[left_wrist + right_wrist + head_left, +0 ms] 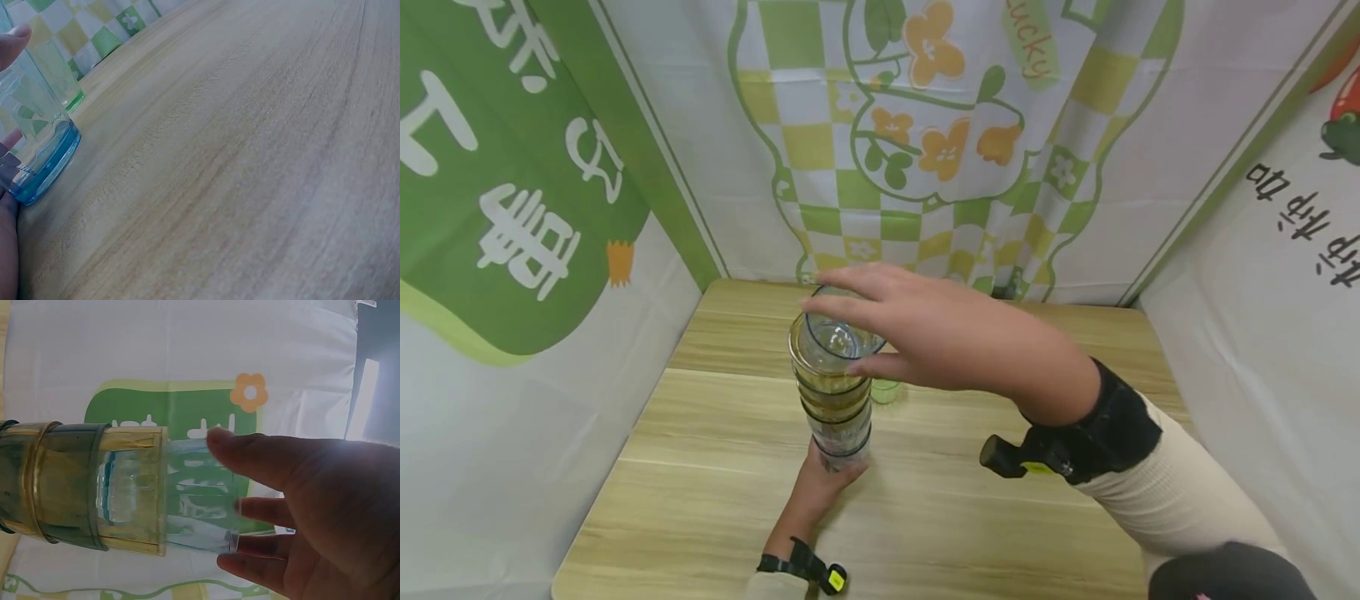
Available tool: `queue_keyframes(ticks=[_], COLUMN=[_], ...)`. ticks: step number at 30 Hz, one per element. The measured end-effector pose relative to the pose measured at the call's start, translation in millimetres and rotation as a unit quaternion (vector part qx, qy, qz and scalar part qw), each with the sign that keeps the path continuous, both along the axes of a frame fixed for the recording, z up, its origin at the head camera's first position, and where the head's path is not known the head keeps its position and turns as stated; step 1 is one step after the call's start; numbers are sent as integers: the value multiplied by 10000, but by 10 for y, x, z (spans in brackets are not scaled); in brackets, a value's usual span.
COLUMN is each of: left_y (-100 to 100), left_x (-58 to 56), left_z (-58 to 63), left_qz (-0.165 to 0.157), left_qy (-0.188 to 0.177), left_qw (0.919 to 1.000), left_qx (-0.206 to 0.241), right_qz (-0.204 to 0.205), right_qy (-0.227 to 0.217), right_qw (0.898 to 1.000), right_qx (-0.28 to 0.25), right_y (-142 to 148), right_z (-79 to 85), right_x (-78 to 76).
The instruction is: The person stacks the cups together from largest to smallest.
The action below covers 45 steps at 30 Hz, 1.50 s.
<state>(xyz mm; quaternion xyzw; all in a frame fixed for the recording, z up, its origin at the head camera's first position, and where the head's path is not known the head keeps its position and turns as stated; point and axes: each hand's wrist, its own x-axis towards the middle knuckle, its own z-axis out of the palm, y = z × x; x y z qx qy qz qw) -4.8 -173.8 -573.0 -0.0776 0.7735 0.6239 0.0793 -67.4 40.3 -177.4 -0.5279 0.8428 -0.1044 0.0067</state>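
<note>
A tall stack of nested clear cups (835,404), some amber-tinted and some bluish, stands upright on the table. My left hand (820,487) grips it low down, around the bottom cup with a blue base (53,162). At the top, my right hand (955,333) holds the rim of the uppermost pale-blue cup (200,494) between thumb and fingers. That cup's lower part sits inside an amber cup (134,487). Behind the stack, a green-tinted glass (886,392) stands on the table, mostly hidden in the head view.
The wood-grain table (970,517) spreads out around the stack. A printed checkered curtain (880,221) hangs behind it, and printed cloth walls (647,350) stand at both sides.
</note>
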Motion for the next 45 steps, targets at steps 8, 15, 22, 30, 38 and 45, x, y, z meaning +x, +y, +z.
queue_keyframes(ticks=[8,15,22,30,38,45], left_y=[12,8,12,4,-12,-9], left_x=[12,17,22,20,10,25], left_z=[22,45,51,43,24,35], left_qz=[-48,-20,-33,-48,13,-7], left_qy=[109,46,8,79,3,-41], left_qw=[9999,10000,10000,10000,9997,9996], left_qx=[70,-28,26,-5,-259,-295], right_qz=[89,31,-479,-812,-1707,-2451], right_qy=[-221,-206,-484,-39,-394,-758], right_qw=[9996,9990,9966,9850,9608,9511], right_qx=[-132,-385,-463,-1521,-2147,-1721], right_y=[-8,51,158,303,375,396], right_z=[-124,-152,-109,-299,-843,-1434], right_x=[-33,-69,-148,-344,-520,-617])
